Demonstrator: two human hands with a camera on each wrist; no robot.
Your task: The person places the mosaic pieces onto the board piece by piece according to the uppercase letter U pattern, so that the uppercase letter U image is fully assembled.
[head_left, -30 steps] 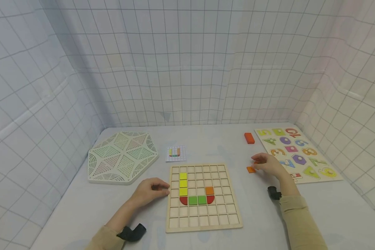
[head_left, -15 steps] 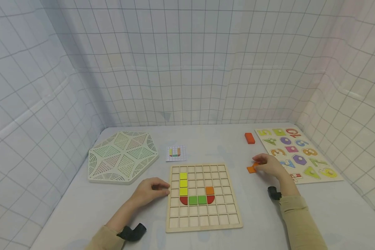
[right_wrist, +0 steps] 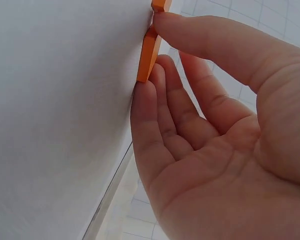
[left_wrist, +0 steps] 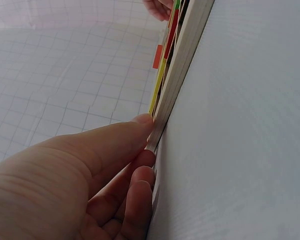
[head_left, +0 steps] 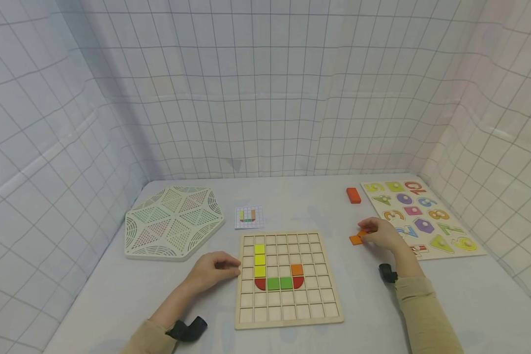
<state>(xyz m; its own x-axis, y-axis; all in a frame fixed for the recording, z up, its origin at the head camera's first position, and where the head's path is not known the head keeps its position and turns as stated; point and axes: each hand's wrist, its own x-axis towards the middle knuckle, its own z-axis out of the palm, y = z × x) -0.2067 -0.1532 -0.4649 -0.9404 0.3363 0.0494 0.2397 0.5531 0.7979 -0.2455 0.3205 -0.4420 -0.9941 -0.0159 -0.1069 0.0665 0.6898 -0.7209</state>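
Observation:
My left hand (head_left: 213, 269) is at the left edge of a wooden grid board (head_left: 265, 319), its thumb and forefinger on the edge in the left wrist view. On the board, yellow squares (head_left: 259, 259), green squares (head_left: 273, 283), dark red curved pieces (head_left: 298, 282) and one orange square (head_left: 297, 270) form a U-like shape. To the right, my right hand (head_left: 382, 234) holds an orange tile (right_wrist: 149, 56) between thumb and fingertips, low at the tabletop. A second orange tile (head_left: 356, 240) lies beside it.
Behind the board lies a small pattern card (head_left: 249, 217). A pale hexagonal board (head_left: 174, 222) with coloured holes is at left. A number puzzle board (head_left: 425, 216) lies at right, near a red block (head_left: 353, 195). Gridded cloth walls (head_left: 265, 98) surround the table.
My right hand's fingers have settled slightly round the orange tile. The left hand and the board have stayed in place.

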